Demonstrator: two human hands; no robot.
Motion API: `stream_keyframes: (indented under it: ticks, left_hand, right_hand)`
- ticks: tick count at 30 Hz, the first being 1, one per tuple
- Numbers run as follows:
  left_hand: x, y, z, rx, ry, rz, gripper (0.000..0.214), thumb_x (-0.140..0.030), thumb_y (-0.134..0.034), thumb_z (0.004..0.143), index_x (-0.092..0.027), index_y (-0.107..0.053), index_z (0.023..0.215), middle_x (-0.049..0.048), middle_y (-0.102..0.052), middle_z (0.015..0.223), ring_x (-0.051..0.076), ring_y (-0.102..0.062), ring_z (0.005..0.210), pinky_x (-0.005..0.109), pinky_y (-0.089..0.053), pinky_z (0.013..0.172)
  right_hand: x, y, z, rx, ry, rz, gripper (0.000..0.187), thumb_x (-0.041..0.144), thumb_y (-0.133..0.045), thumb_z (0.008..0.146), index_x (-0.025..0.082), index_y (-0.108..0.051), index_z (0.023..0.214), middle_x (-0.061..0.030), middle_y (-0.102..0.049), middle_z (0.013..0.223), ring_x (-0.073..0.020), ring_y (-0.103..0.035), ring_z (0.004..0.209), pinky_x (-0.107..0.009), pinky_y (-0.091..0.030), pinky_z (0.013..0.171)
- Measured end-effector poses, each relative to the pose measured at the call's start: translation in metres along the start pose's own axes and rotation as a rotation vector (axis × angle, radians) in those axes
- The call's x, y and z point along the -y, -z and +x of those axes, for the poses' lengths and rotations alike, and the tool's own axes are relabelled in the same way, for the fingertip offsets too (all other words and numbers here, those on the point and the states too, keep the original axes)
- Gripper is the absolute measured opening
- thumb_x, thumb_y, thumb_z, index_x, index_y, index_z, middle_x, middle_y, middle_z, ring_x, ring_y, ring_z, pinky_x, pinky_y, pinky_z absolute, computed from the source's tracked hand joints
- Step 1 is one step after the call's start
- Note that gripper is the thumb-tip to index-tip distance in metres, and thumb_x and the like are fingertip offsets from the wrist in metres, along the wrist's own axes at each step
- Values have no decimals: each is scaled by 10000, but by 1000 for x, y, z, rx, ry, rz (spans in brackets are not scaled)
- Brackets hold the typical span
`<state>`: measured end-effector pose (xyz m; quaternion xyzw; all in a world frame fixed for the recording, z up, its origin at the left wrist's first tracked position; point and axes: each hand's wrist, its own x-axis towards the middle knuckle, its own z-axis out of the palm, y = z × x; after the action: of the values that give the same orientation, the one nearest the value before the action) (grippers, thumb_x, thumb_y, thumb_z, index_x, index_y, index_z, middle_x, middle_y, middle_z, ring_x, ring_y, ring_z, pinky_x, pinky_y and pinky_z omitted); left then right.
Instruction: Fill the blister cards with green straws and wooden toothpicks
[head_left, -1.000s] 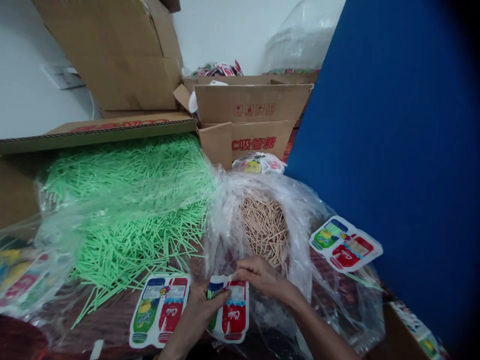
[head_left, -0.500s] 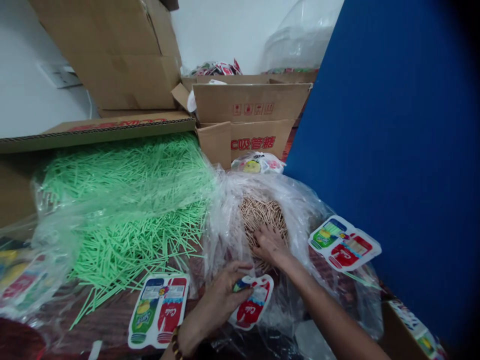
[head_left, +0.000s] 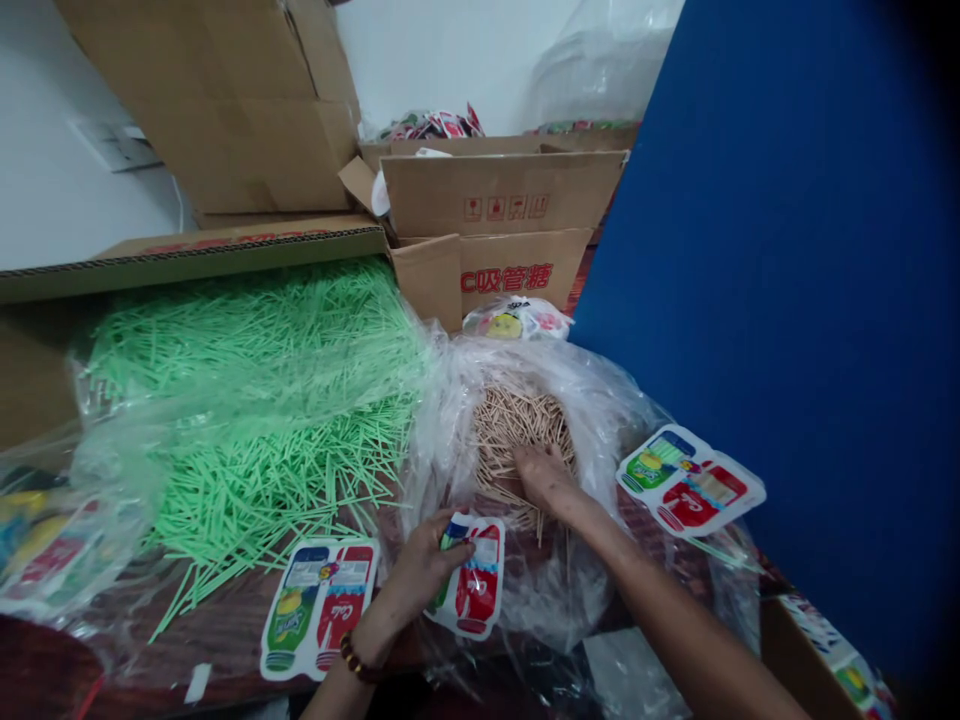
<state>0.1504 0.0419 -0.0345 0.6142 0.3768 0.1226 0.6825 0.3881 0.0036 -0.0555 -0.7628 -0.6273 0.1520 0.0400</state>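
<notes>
Pinching a printed bottle-shaped packet [head_left: 469,585] by its top edge, the left hand [head_left: 420,570] has its fingers curled shut around it, thumb on the front, near the front edge of the table [head_left: 217,640]. The right hand [head_left: 544,475] lies palm down among the tan wooden sticks [head_left: 510,430] inside a clear plastic bag [head_left: 592,400]; whether its fingers grip any cannot be told. A second packet [head_left: 319,605] lies flat just left of the held one, a third [head_left: 690,482] on the bag's right side. Green sticks [head_left: 255,400] heap toward the left, before cardboard boxes [head_left: 495,225] at the back; a blue panel [head_left: 787,280] stands on the right.
</notes>
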Motion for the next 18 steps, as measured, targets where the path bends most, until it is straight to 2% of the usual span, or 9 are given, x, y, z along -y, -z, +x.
stream_keyframes:
  ticks: [5,8,13,18]
  left_hand:
    - [-8,-1,-9,17,18,-26,263,-293,-684,748,-170,-668,980,41,-705,865,229,-629,779,284,-477,701]
    - [-7,0,-14,9,-4,-44,196,-309,-674,767,-168,-656,902,27,-691,811,205,-615,737,268,-473,683]
    - [-3,-2,-22,-19,3,-118,178,-336,-673,780,-161,-649,800,17,-676,751,172,-594,678,234,-466,634]
    - [2,-2,-29,-54,7,-156,201,-342,-699,762,-144,-661,764,16,-672,725,161,-586,665,219,-463,616]
  right_hand:
    - [-20,-3,-7,-157,-45,320,205,194,-384,904,167,-587,919,-91,-672,880,-241,-575,947,-435,-248,976]
    - [-22,-3,-14,-257,-43,559,282,312,-352,933,202,-587,822,-48,-656,812,-210,-584,842,-366,-352,900]
    - [-7,-12,-19,-417,-45,941,383,500,-383,906,215,-596,763,-24,-627,783,-190,-569,748,-313,-432,752]
    - [12,-27,-19,-500,-58,1214,333,510,-430,883,226,-579,793,-18,-646,781,-188,-591,748,-313,-456,753]
